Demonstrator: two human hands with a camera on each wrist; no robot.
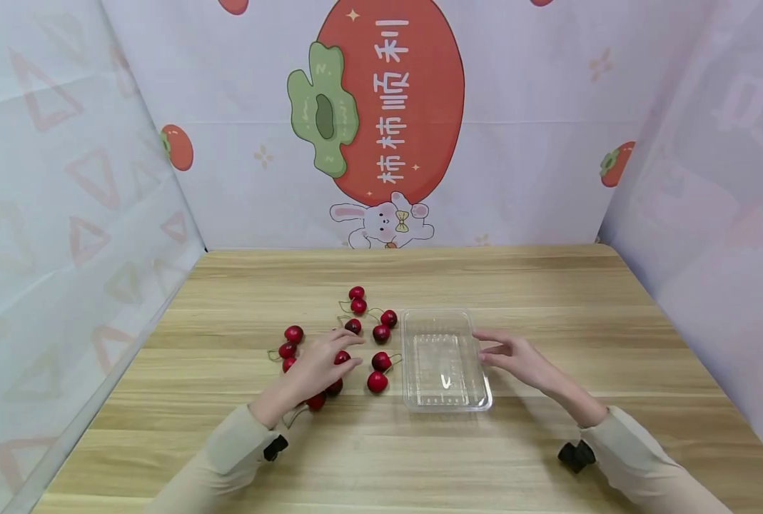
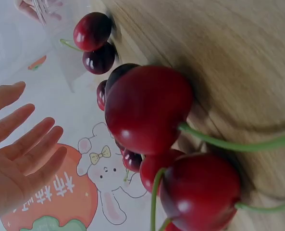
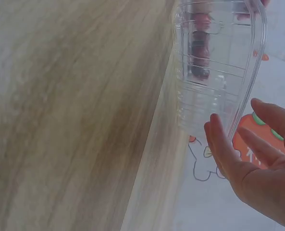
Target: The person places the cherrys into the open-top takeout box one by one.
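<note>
My left hand (image 1: pixel 320 364) hovers over a group of red cherries (image 1: pixel 315 400) on the left of the table. Its fingers are spread and hold nothing; in the left wrist view, a large cherry (image 2: pixel 149 108) with a green stem lies near that hand (image 2: pixel 22 144). A clear plastic box (image 1: pixel 445 408), with its top uncovered, sits right of the cherries. My right hand (image 1: pixel 522 360) is at the box's right rim, its fingers loosely bent. Whether the fingertips touch the rim, I cannot tell, even in the right wrist view, where the hand (image 3: pixel 257 163) is beside the box (image 3: pixel 214 82).
Two cherries (image 1: pixel 377 382) with joined stems lie between my left hand and the box. Several more, such as one at the back (image 1: pixel 356 293), are scattered behind. The wooden table (image 1: pixel 548 285) ends at a printed cloth backdrop (image 1: pixel 516 185), with cloth on both sides.
</note>
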